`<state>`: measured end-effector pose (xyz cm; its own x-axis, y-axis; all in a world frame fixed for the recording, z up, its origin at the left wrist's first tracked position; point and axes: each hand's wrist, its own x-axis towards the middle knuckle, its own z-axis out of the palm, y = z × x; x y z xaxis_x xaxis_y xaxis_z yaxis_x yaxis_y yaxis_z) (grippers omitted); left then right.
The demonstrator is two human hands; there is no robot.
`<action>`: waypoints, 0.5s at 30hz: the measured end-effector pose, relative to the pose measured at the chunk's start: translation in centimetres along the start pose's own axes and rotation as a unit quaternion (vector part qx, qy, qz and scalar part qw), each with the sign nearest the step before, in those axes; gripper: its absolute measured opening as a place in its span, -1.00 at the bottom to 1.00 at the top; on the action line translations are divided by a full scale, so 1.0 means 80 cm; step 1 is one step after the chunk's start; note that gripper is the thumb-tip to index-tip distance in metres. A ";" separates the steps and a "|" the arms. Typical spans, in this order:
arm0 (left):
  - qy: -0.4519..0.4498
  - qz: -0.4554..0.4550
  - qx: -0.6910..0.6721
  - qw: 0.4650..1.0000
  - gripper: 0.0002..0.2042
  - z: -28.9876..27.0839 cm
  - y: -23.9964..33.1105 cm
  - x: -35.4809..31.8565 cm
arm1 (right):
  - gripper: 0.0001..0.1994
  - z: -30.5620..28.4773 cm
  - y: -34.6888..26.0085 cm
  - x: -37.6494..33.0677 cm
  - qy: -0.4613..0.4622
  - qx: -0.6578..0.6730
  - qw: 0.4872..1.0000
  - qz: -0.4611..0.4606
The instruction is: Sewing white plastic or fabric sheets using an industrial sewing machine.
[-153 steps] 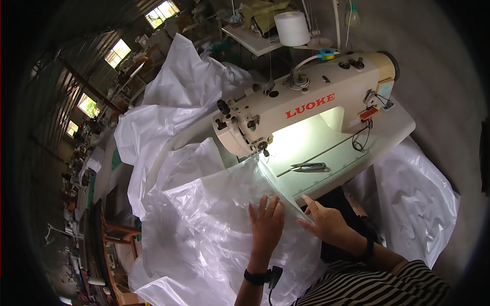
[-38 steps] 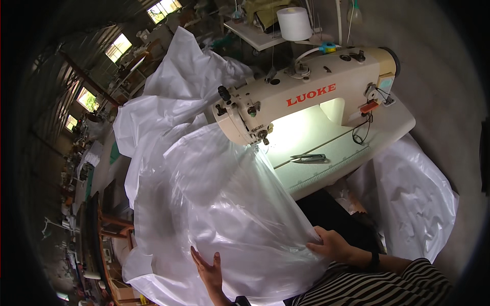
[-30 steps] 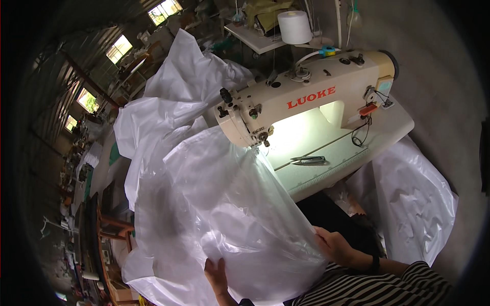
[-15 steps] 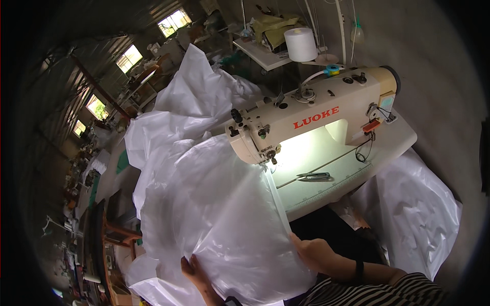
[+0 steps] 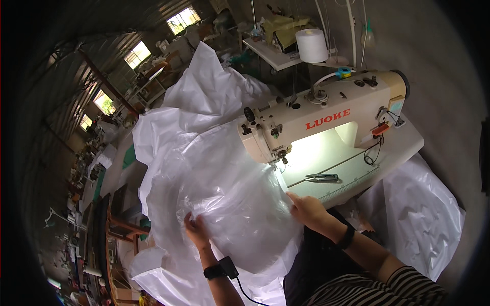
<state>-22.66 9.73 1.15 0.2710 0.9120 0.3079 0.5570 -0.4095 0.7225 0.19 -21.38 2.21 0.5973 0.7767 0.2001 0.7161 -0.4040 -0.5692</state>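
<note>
A large sheet of glossy white plastic (image 5: 229, 178) spreads across the left of the sewing machine (image 5: 326, 120), with one long edge running under its needle. On that edge, just in front of the needle, my right hand (image 5: 309, 210) is closed with its fingers pinching the folded border. My left hand (image 5: 197, 232) is further left on the sheet, its fingers curled into the plastic where creases gather. A pair of thread snips (image 5: 323, 178) lies on the lit machine bed, right of the needle.
More white sheeting (image 5: 423, 214) hangs off the right side of the machine table. A white thread cone (image 5: 312, 46) stands behind the machine, beside a small table (image 5: 275, 56) with olive cloth on it. A wooden frame (image 5: 125, 227) stands at the left.
Both my hands have moved forward, toward the machine, the right one closer to the needle along the edge. The sheet has shifted forward with them. The view has swung slightly left.
</note>
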 end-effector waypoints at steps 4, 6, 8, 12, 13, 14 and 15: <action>0.032 0.014 -0.217 0.975 -0.35 -0.048 -0.001 -0.073 | -0.58 0.011 0.013 -0.044 -0.048 0.335 0.936 0.096; -0.005 -0.014 -0.240 0.971 -0.23 -0.079 -0.010 -0.130 | -0.55 0.037 0.014 -0.083 -0.013 0.585 0.803 0.111; -0.062 -0.040 -0.232 0.970 -0.13 -0.096 -0.027 -0.183 | -0.58 0.063 0.021 -0.125 -0.124 0.637 0.739 0.181; -0.196 -0.070 -0.114 0.971 0.03 -0.111 -0.071 -0.246 | -0.59 0.105 0.010 -0.166 -0.224 0.507 0.819 0.147; -0.236 -0.100 -0.068 0.964 0.07 -0.111 -0.082 -0.251 | -0.60 0.101 0.006 -0.171 -0.250 0.561 0.775 0.150; -0.255 -0.105 -0.014 0.961 0.09 -0.111 -0.090 -0.254 | -0.61 0.092 0.000 -0.175 -0.283 0.594 0.733 0.173; -0.256 -0.101 -0.004 0.961 0.10 -0.110 -0.097 -0.253 | -0.62 0.079 -0.007 -0.175 -0.318 0.606 0.695 0.221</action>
<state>-39.36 -5.36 -5.27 0.5092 0.8411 -0.1827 0.6337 -0.2227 0.7408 -10.83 -28.98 -5.34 0.1052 0.9186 -0.3809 -0.5464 -0.2666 -0.7939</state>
